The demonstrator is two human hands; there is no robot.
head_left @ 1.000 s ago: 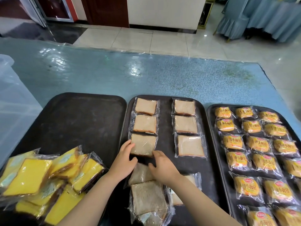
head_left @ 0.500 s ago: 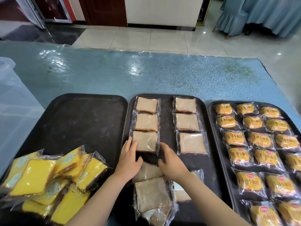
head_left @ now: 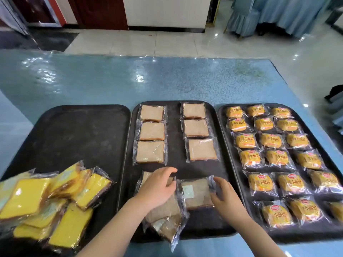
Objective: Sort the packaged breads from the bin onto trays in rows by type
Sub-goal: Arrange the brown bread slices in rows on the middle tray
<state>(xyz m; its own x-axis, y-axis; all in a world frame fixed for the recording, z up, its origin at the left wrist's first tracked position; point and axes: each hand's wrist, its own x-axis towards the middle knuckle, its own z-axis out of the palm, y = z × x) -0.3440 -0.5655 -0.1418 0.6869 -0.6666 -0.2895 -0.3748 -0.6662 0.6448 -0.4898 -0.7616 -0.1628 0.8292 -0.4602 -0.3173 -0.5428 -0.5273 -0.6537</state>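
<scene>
hands work at the near end of the middle black tray [head_left: 174, 167]. the right hand [head_left: 225, 194] pinches a clear-wrapped brown bread slice [head_left: 197, 194]; the left hand [head_left: 157, 188] rests curled on the loose pile of brown slices [head_left: 165, 217]. best to slide the held slice up under the right column [head_left: 198, 134], edges square, gap matching.

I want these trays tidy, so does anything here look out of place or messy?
Yes. On the left tray, the yellow cake packs lie heaped and overlapping at the near corner, not in rows. On the middle tray, unsorted brown bread packs are piled under the left hand.
</scene>
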